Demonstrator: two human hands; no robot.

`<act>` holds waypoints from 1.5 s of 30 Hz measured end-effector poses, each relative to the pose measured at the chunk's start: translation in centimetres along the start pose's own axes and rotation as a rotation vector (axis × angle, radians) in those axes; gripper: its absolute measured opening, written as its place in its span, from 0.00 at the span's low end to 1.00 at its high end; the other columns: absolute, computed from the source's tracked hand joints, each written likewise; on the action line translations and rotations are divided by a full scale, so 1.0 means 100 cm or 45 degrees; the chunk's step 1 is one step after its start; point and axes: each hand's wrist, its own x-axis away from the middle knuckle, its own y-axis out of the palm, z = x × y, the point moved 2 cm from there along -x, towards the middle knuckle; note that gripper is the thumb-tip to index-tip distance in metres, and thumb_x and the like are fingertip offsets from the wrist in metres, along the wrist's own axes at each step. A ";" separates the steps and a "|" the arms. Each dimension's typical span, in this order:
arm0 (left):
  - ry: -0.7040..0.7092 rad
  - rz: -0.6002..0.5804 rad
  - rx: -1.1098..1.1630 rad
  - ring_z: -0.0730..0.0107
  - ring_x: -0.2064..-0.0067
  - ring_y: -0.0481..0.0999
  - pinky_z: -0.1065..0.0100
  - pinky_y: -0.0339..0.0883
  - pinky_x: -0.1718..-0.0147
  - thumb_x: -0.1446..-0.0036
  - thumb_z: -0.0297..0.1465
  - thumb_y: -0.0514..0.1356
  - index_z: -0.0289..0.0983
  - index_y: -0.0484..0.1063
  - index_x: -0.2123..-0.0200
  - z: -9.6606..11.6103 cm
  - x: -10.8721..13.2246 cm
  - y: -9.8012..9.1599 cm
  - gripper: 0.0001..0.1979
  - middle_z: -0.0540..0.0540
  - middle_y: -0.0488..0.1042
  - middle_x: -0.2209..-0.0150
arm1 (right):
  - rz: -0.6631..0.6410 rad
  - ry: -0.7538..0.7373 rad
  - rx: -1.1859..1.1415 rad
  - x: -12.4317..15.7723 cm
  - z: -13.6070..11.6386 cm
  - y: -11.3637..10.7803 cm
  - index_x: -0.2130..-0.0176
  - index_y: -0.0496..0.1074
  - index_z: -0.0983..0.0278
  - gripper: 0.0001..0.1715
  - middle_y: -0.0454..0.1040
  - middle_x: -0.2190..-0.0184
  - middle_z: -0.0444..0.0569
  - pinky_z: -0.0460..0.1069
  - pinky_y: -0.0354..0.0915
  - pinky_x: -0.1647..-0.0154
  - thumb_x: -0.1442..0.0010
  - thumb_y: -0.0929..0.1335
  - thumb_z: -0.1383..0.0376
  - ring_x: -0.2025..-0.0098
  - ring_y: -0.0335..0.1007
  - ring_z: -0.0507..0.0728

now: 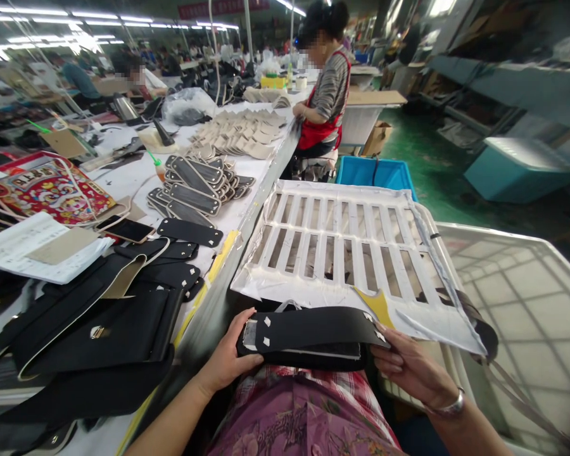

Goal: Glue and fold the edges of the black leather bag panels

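Note:
Across my lap lies a black leather piece with its long flap (313, 328), which has small white tabs near both ends. My left hand (228, 358) is closed on the left end of the black leather piece, thumb in front and fingers behind. At the right end, my right hand (411, 364) pinches the flap's corner, holding it slightly off the part below. Under the flap a grey strip and a dark lower edge show. Beyond my hands sits a white slatted rack (332, 247) with a yellow scrap (376, 305) on its near edge.
Left on the table are black leather bag parts (109, 335), a phone (125, 229), a notebook (42, 247), a red printed box (52, 190) and a pile of grey straps (197, 183). A co-worker (325, 88) sits ahead. Right stands a white crate (517, 297); a blue bin (375, 172) is behind the rack.

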 end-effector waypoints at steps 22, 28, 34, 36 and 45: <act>0.013 0.017 0.083 0.58 0.37 0.52 0.54 0.43 0.38 0.44 0.45 0.55 0.40 0.53 0.40 -0.005 -0.004 -0.001 0.32 0.42 0.53 0.38 | -0.003 -0.086 0.028 0.011 -0.003 0.010 0.74 0.65 0.68 0.15 0.47 0.82 0.37 0.38 0.45 0.85 0.53 0.75 0.64 0.83 0.40 0.41; -0.005 -0.199 -0.360 0.56 0.36 0.50 0.53 0.45 0.38 0.64 0.39 0.71 0.42 0.41 0.36 -0.004 -0.007 -0.018 0.56 0.41 0.47 0.35 | 0.052 -0.120 0.008 0.027 -0.009 0.012 0.73 0.65 0.67 0.18 0.48 0.82 0.37 0.37 0.42 0.86 0.57 0.76 0.64 0.83 0.37 0.40; 0.043 -0.219 -0.422 0.59 0.36 0.50 0.54 0.47 0.38 0.56 0.39 0.67 0.40 0.42 0.37 -0.004 -0.008 -0.018 0.49 0.39 0.48 0.36 | 0.097 -0.155 -0.054 0.030 -0.010 0.010 0.74 0.65 0.67 0.20 0.46 0.82 0.36 0.37 0.41 0.86 0.61 0.77 0.66 0.83 0.35 0.40; 0.067 -0.201 -0.406 0.59 0.36 0.49 0.52 0.47 0.38 0.52 0.39 0.64 0.40 0.41 0.36 -0.004 -0.005 -0.017 0.45 0.39 0.47 0.36 | 0.094 -0.160 -0.053 0.030 -0.010 0.012 0.73 0.66 0.67 0.19 0.46 0.82 0.36 0.37 0.41 0.86 0.60 0.77 0.66 0.82 0.35 0.40; 0.182 -0.140 -0.457 0.60 0.35 0.48 0.54 0.47 0.38 0.43 0.41 0.55 0.37 0.45 0.36 -0.008 0.002 -0.019 0.35 0.39 0.49 0.36 | 0.042 -0.154 -0.013 0.027 -0.003 0.021 0.75 0.65 0.68 0.18 0.46 0.81 0.37 0.38 0.42 0.86 0.58 0.76 0.65 0.82 0.36 0.40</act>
